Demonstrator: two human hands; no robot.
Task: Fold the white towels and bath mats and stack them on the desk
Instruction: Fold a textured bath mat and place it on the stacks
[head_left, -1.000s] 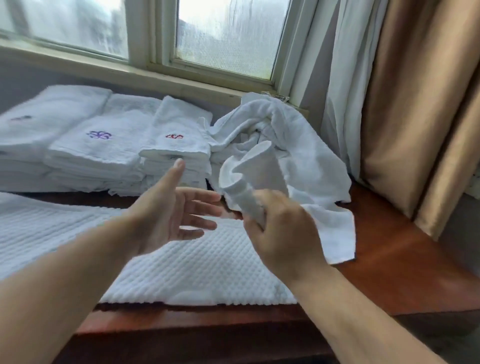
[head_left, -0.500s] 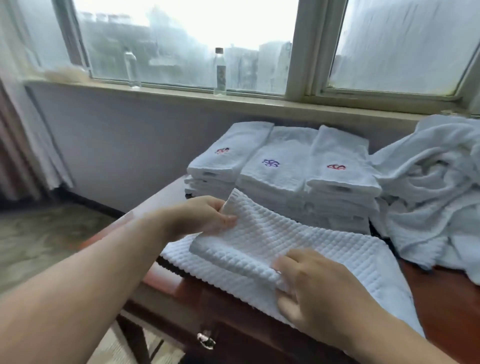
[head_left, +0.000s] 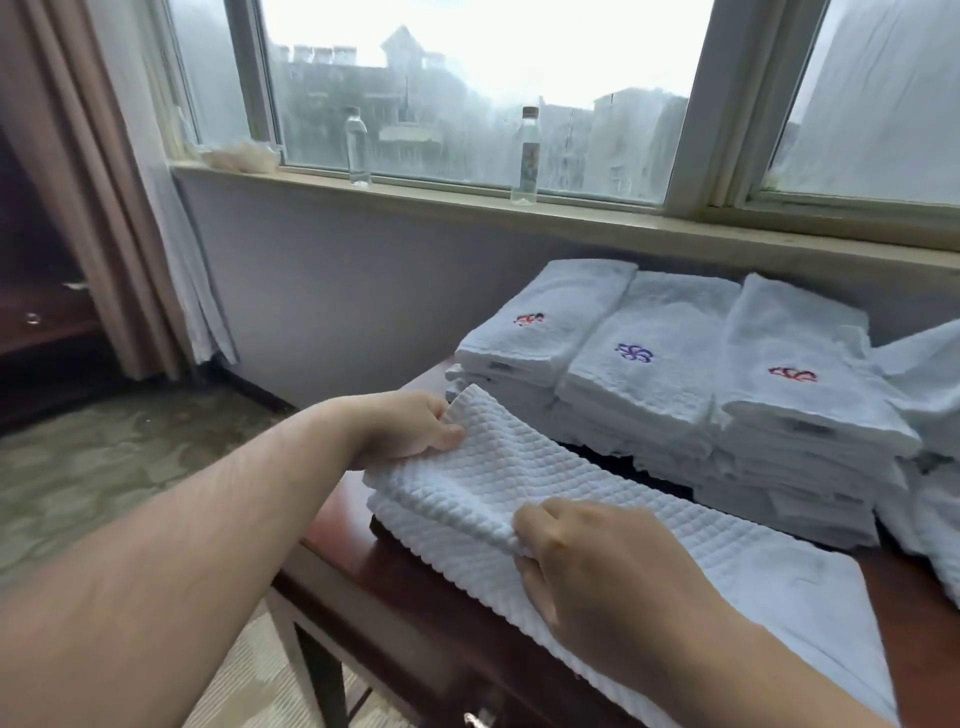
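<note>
My left hand (head_left: 410, 428) pinches the far corner of the white waffle-weave bath mat's (head_left: 524, 467) turned-over end, and my right hand (head_left: 597, 566) grips its near corner. The mat lies along the reddish-brown wooden desk's (head_left: 405, 582) front edge, with stacks of folded white towels (head_left: 649, 379) behind it.

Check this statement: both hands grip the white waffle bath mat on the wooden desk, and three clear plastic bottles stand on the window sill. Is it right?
No. The head view shows two clear plastic bottles on the window sill, not three. Left hand and right hand both grip the white waffle bath mat on the wooden desk.
</note>
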